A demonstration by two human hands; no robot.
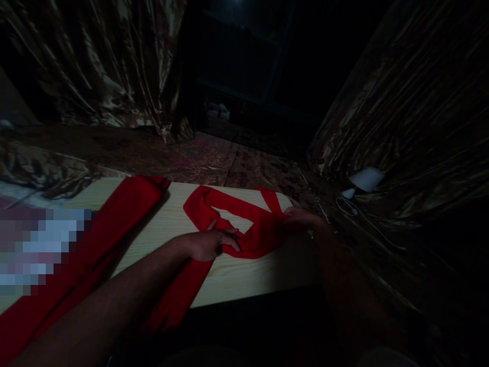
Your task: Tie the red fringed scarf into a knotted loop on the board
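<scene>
A red scarf (244, 204) lies in a loop on a pale wooden table (153, 255), and its fringed end hangs over the near edge. My left hand (206, 244) is on the near side of the loop, fingers curled on the bunched fabric with the thumb apart. At the table's right end my right hand (300, 216) grips the scarf where its strips come together; shadow hides part of those fingers. Beyond my left forearm, a long folded red cloth (126, 214) stretches diagonally across the table.
Patterned curtains hang at the left (114, 66) and right (412, 102). A white lampshade-like object (367, 178) and a white cable (382, 237) are at the right. Patterned carpet (214, 158) lies behind the table. The room is very dark.
</scene>
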